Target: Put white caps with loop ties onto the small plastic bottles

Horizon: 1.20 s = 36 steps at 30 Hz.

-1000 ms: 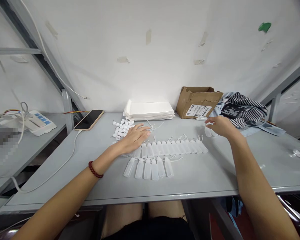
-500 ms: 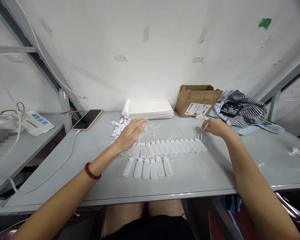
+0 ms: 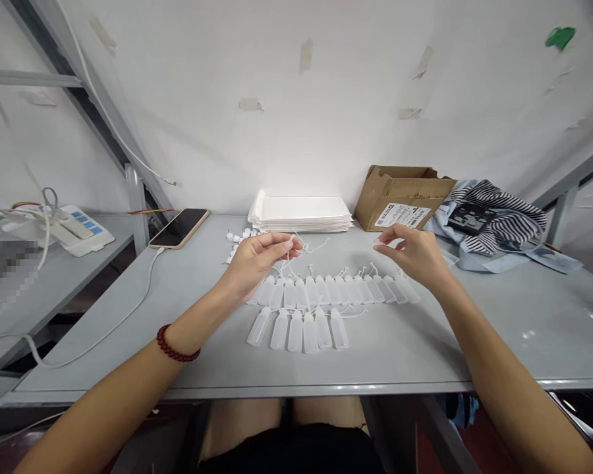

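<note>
One white string (image 3: 289,261) sits pinched in your left hand (image 3: 257,260), well left of your right hand (image 3: 415,255), whose grip cannot be told, while the bottles (image 3: 333,291) point roughly lengthwise away from you.

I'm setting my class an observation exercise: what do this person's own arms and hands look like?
The left hand and right hand are ungloved. A dark red, beaded-looking bracelet circles the left wrist; none shows on the right. No sleeve shows on the left forearm or right forearm, nor any clear marking.
</note>
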Motion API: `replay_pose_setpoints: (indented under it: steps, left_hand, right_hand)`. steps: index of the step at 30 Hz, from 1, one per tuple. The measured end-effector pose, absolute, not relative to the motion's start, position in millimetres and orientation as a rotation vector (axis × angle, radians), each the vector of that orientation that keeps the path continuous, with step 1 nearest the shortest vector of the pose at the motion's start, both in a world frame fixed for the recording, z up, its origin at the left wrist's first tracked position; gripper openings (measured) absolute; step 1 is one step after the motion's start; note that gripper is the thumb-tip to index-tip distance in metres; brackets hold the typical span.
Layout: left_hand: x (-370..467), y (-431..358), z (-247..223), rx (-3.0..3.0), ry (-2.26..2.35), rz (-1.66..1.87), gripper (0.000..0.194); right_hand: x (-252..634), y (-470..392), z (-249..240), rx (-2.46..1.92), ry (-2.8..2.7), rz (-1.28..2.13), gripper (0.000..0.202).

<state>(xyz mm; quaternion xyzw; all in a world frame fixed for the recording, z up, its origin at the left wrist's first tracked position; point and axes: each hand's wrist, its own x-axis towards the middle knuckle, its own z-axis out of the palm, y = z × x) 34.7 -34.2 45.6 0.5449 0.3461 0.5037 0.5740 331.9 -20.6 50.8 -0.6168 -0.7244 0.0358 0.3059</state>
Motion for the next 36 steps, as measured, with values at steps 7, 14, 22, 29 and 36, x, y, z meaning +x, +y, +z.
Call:
replay_pose_setpoints:
  steps: [7, 14, 22, 29, 36]
  left_hand:
    - [39, -44, 49, 1.29, 0.796, 1.13, 0.016]
    - [48, -52, 49, 1.216, 0.745, 0.973, 0.015]
    - [54, -62, 51, 1.179, 0.715, 0.722, 0.039]
    - [55, -61, 46, 1.224, 0.68, 0.664, 0.035]
    - [57, -64, 46, 1.239, 0.679, 0.697, 0.028]
  right_hand:
    - [280, -53, 44, -1.123, -1.875, 0.021, 0.013]
    - [257, -70, 39, -0.831, -1.999, 0.009, 0.013]
    - [250, -77, 35, -0.778, -2.028, 0.063, 0.013]
    - [247, -80, 32, -0.73, -2.037, 0.066, 0.014]
    - [247, -80, 37, -0.717, -2.057, 0.063, 0.019]
